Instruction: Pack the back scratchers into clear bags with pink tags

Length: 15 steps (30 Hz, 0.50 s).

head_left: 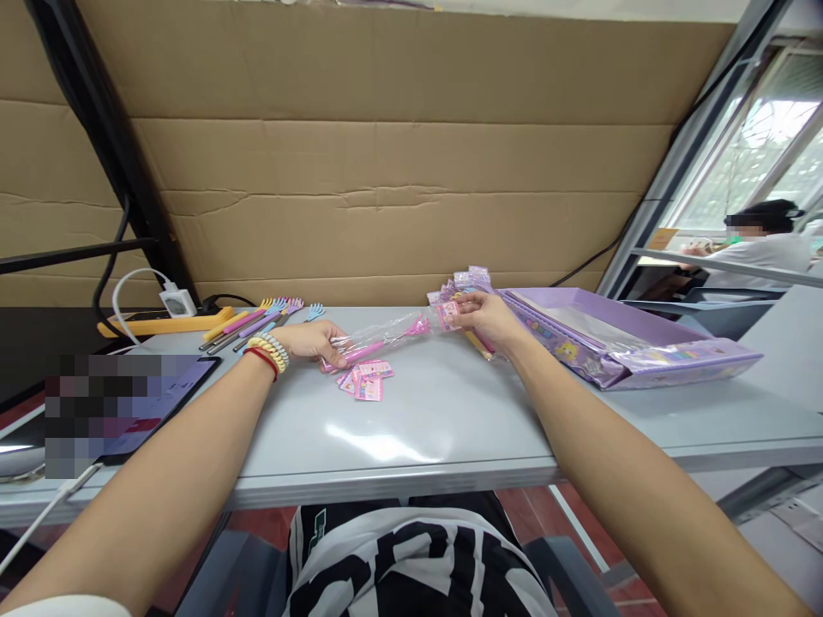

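Observation:
A pink item in a clear plastic wrapper [386, 340] stretches between my two hands, just above the desk. My left hand [316, 343] is closed around the wrapper's left end. In my right hand [479, 317], a small pink card [448, 315] is pinched at the wrapper's right end. Several loose pink cards [369, 381] lie on the desk just below the wrapper. Behind my right hand sits a pile of small cards [472, 278] on wrapped items, partly hidden by that hand.
Several coloured fork-tipped sticks [257, 321] lie at the back left. A purple box [579, 351] with plastic in it stands at the right. Near the left edge are a tablet [154, 407], a cable and a white charger [178, 300]. Another person [759, 248] sits far right.

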Tool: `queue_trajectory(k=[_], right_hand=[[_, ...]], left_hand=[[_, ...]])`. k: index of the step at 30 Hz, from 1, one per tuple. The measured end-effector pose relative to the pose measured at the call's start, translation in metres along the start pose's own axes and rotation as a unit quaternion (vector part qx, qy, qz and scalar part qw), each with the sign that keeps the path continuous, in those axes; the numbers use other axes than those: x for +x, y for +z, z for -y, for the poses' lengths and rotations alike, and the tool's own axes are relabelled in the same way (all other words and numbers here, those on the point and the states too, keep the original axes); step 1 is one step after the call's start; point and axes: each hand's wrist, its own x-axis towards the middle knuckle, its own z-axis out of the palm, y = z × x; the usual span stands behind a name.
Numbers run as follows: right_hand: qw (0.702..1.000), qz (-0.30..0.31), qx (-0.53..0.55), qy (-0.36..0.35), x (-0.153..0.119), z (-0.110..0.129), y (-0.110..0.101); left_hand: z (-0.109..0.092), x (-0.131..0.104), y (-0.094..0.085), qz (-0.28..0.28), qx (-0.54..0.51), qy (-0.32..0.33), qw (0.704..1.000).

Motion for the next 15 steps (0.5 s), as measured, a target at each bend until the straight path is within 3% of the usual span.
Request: queue_trajectory(k=[9,15], right_hand=[[0.997,0.061,-0.038,0.011,0.0017,-0.0035,0.0009],[0.998,-0.002,-0.062,0.015,-0.0016,-0.0007,0.0017]], left_hand=[[-0.0017,-0.0008,-0.0003,0.006,-0.004,-0.003,1.000],[-0.0021,-0.0009,0.0001,0.004,0.006,-0.001,1.000]])
